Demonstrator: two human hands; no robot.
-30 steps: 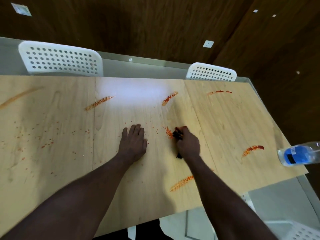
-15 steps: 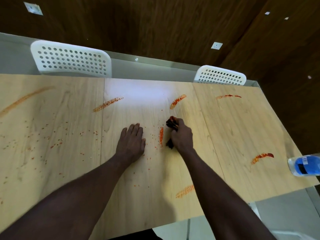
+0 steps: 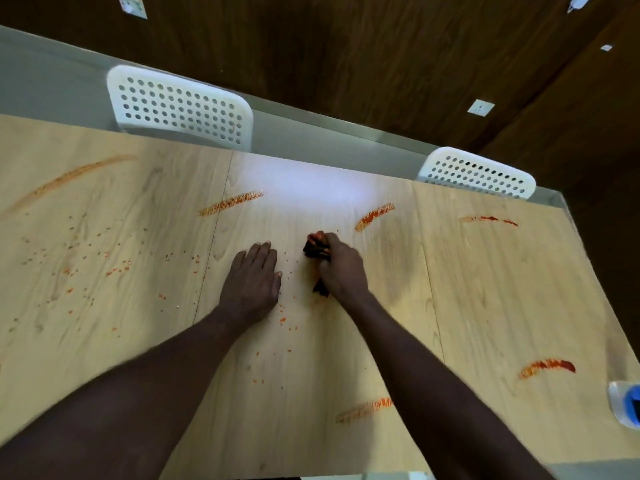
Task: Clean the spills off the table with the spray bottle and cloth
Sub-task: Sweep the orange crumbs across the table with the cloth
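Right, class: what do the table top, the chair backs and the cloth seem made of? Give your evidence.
Table top: pale wood or wood-look laminate, low sheen; grain and panel seams show. Chair backs: probably white moulded plastic, smooth; regular round holes. Cloth: dark soft fabric; it bunches in the right hand, stained red.

The room was dim; a white glare lay on the table [image 3: 485,289] at upper centre of the frame, edges were bent, lower corners slightly blurred
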